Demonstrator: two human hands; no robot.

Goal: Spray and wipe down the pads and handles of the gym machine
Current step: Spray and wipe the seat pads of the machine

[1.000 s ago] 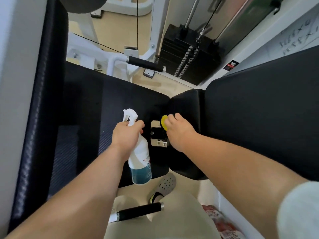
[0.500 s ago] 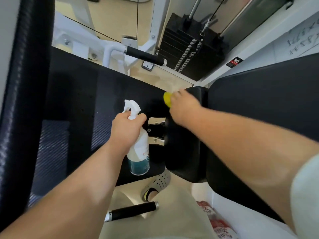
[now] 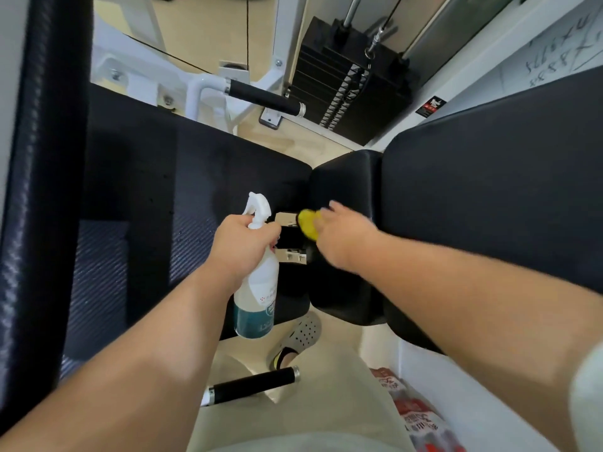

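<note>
Small black pad sits centre frame, between the wide seat pad on the left and the big back pad on the right. Right hand lies on its left edge and holds a wadded yellow cloth under bunched fingers against the pad's side. Motion blur, so exact finger curl is unclear. Cloth pokes out left of the fingertips, just beside the metal bracket in the gap. Left hand wraps the neck of the spray bottle, centre-left, nozzle toward upper left. Can't tell if a finger is on the trigger.

Risks, my read:
- Cloth could snag on the bracket edges, being right next to them.
- Wiping only this edge would leave the pad's upper and lower ends missed.
- Bottle could squirt by accident if the trigger gets squeezed while the other hand works.
- Upper handle and lower handle are well apart from both hands, so easy to skip.

Pad relative to hand: directly under the right hand, running up-frame and down-frame past it.
</note>
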